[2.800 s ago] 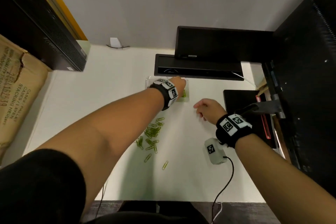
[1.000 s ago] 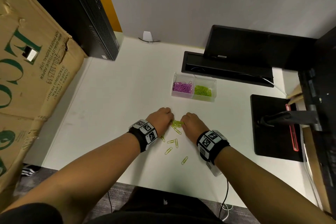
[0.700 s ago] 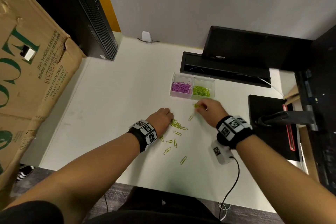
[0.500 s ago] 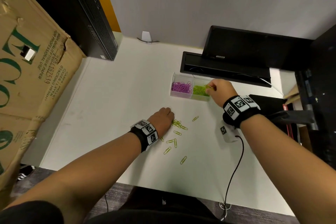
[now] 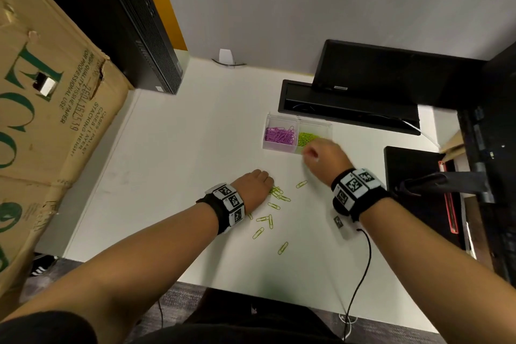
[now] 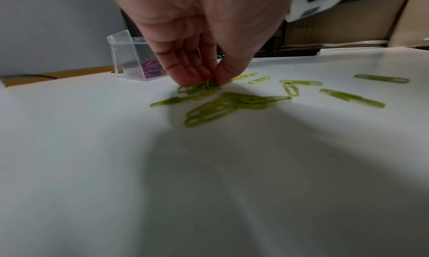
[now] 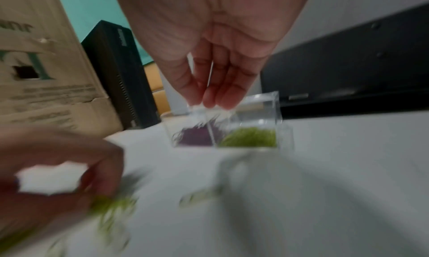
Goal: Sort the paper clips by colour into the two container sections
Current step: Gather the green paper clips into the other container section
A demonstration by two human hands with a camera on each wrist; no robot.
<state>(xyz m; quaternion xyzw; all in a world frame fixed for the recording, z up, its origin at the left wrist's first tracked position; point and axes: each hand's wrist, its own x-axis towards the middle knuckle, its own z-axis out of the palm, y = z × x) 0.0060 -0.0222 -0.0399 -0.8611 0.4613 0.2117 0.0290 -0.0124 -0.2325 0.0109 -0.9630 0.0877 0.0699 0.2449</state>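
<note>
A clear two-section container (image 5: pixel 324 127) stands mid-table, with purple paper clips (image 5: pixel 279 135) in its left section and green paper clips (image 5: pixel 307 137) in its right. Several loose green clips (image 5: pixel 275 205) lie on the white table nearer me. My left hand (image 5: pixel 271 186) is down on that pile. The left wrist view shows its thumb and fingers (image 6: pixel 212 82) pinching a small bunch of green clips (image 6: pixel 202 87). My right hand (image 5: pixel 307 152) hovers just in front of the green section. In the blurred right wrist view its fingers (image 7: pixel 223 97) hang relaxed and hold nothing.
A large cardboard box (image 5: pixel 42 120) and a black computer tower (image 5: pixel 139 31) stand at the left. A black monitor base (image 5: pixel 349 106) lies behind the container, and a black stand (image 5: pixel 418 190) is at the right. A small white device with a cable (image 5: pixel 342 225) lies near my right wrist.
My right hand lifted green clips from the pile, carried them to the green section, and has now drawn back a little, empty. My left hand stayed on the pile.
</note>
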